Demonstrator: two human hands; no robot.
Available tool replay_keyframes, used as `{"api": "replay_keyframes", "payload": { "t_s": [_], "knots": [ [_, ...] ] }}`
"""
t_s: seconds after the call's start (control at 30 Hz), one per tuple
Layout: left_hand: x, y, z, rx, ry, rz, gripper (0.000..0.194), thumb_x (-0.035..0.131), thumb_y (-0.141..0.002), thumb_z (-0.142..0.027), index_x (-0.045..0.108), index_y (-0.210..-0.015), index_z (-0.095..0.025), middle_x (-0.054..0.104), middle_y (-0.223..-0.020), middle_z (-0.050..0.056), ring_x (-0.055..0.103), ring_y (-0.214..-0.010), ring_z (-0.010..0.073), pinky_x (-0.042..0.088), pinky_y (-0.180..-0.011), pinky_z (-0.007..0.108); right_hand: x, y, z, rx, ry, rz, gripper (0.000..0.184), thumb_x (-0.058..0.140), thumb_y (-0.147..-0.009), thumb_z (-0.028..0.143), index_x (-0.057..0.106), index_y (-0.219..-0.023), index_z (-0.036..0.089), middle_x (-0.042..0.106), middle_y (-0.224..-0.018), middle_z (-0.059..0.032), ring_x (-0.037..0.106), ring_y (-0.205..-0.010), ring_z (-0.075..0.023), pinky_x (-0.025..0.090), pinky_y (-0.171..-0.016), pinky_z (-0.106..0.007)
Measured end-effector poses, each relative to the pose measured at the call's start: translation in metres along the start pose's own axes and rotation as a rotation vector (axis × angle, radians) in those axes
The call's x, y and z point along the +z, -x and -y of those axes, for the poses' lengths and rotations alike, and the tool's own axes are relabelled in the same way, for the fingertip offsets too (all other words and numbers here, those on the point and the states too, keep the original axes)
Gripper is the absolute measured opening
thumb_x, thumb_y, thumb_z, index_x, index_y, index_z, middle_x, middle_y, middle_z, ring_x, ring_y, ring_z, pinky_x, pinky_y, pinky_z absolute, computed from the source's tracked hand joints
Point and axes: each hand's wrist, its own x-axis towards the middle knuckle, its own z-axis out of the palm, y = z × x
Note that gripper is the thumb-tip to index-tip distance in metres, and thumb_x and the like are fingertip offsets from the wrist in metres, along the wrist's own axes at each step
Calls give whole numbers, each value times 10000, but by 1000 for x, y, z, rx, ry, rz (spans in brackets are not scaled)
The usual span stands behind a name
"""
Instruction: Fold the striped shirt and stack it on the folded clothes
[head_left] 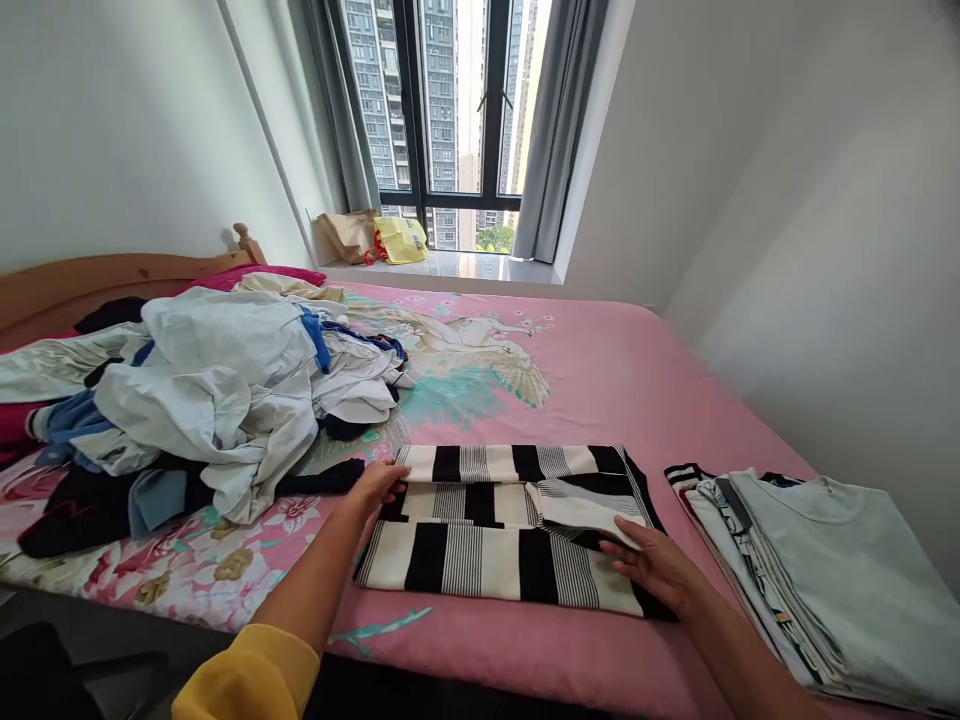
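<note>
A black-and-cream striped garment [499, 560], perhaps a shirt, lies on the bed in front of me, folded into a wide rectangle. Long folds run across it, and a loose flap rests over its right part. At its upper left edge my left hand [379, 485] is closed on the cloth, fingertips over the border. My right hand [656, 565] rests at the right part by the flap, fingers stretched and apart, touching the fabric. How the cloth lies under the right palm is hidden.
A heap of rumpled clothes [225, 380] covers the bed's left side. To the right sits a stack of folded shirts [847, 560], a pale one on top. Pink bedding [600, 380] stretches toward the window. A paper bag [349, 238] and a yellow bag [403, 240] stand on the sill.
</note>
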Motion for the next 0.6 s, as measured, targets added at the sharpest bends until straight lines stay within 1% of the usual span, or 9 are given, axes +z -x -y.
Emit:
{"api": "replay_keyframes", "payload": {
  "t_s": [0.07,0.2,0.3,0.43,0.5,0.6],
  "knots": [
    [-3,-1,5,35,-31,-20,279,709,-634,-253,575,-866,-176,599,-654,-34,519,-462,72,261,-383,162,-1,2,-4,7,1,8,369,733,-751,251,534,-1047,156,698,-928,-75,701,-728,-199,564,-462,-234],
    [-1,0,23,49,-104,-52,295,746,-537,-249,599,-773,-152,595,-588,-7,481,-433,99,224,-372,187,-1,3,-18,116,52,-53,354,719,-769,257,520,-1038,139,694,-821,-69,700,-697,-217,557,-436,-248],
    [-2,1,27,90,-105,-55,281,744,-537,-256,612,-764,-156,591,-578,-8,452,-429,95,202,-363,188,-1,3,-19,112,14,-52,326,718,-767,213,522,-1018,144,690,-801,-57,700,-709,-211,560,-446,-241],
    [-7,3,24,129,-76,-33,229,736,-560,-246,624,-736,-152,539,-510,-29,393,-395,79,196,-355,188,-5,5,-17,32,-75,-42,324,726,-745,161,532,-1003,174,688,-792,-21,695,-682,-170,542,-421,-192],
    [-7,3,26,141,-67,-35,199,740,-552,-211,628,-701,-143,513,-472,-36,375,-386,75,219,-358,190,-8,5,-20,56,-56,-60,339,733,-733,159,525,-1000,174,686,-778,-26,696,-677,-182,537,-403,-194],
    [-4,1,33,160,-49,-53,175,747,-531,-163,628,-656,-132,516,-465,-32,400,-405,80,265,-375,190,-9,5,-26,118,1,-77,362,744,-719,164,510,-996,161,682,-761,-42,700,-696,-212,556,-420,-222]
  ]
}}
